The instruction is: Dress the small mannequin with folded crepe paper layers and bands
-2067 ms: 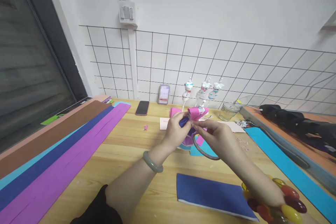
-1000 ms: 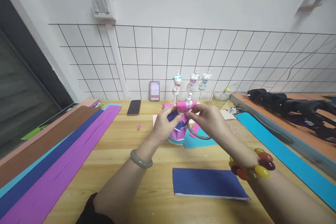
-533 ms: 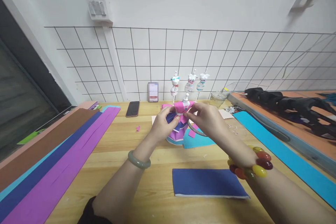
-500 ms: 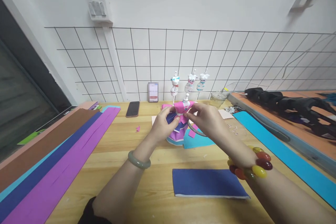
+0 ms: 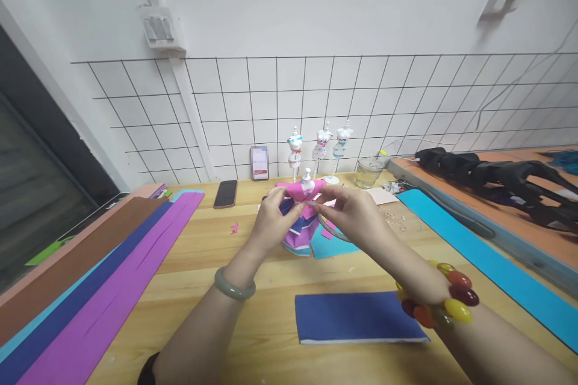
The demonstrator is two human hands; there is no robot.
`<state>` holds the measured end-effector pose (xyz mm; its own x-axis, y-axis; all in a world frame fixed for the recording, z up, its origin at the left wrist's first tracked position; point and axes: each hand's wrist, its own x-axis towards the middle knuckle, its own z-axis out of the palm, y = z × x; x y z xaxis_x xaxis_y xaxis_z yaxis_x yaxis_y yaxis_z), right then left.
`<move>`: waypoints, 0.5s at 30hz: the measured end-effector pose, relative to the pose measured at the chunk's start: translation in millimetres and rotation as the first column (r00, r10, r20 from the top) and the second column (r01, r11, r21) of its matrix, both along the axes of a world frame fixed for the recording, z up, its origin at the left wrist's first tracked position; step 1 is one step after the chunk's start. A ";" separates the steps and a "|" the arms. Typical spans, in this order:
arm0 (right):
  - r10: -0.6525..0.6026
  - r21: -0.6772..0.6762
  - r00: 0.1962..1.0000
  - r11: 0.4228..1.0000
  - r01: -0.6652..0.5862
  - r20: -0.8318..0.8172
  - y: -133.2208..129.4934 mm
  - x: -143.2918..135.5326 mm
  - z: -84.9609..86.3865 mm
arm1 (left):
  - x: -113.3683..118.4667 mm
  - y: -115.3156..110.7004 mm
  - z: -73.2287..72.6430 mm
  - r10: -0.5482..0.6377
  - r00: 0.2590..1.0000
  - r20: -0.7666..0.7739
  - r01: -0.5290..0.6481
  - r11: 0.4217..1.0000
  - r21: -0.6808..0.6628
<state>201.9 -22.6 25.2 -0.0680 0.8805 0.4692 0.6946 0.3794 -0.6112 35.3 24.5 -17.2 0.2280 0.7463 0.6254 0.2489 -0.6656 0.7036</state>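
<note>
Fitting occupies my left hand and right hand, seemingly pinching pink wrap round mannequin; next move wants steady pressure.

Strips lie left on the table, a sheet right. Between left hand and right hand is a mannequin — behind it, three more mannequins, a jar to their right; nearer, a cloth.

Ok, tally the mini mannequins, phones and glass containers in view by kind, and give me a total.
Mini mannequins: 4 (pink-topped mannequin in front; left, middle and right ones behind)
Phones: 2 (flat phone, upright phone)
Glass containers: 1 (glass container)
Total: 7
</note>
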 end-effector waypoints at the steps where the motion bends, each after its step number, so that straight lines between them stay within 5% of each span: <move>1: 0.010 0.003 0.999 1.000 -0.009 -0.035 -3.8 -0.5 -0.8 | -1.2 0.5 0.4 0.012 1.000 -0.009 -0.012 1.000 0.015; 6: -0.021 0.092 0.999 0.995 0.024 -0.028 -27.1 -3.5 -5.1 | -5.6 5.3 -1.6 0.014 1.000 -0.010 -0.015 1.000 -0.024; 10: -0.008 0.169 1.000 0.986 0.005 0.014 -44.3 -4.9 -10.1 | -11.4 12.6 -3.0 -0.089 0.994 0.059 0.097 0.983 -0.154; 15: 0.118 0.052 0.993 0.992 -0.118 0.008 -65.6 -10.7 -11.1 | -23.2 20.8 -2.5 -0.229 0.965 0.130 0.256 0.932 -0.257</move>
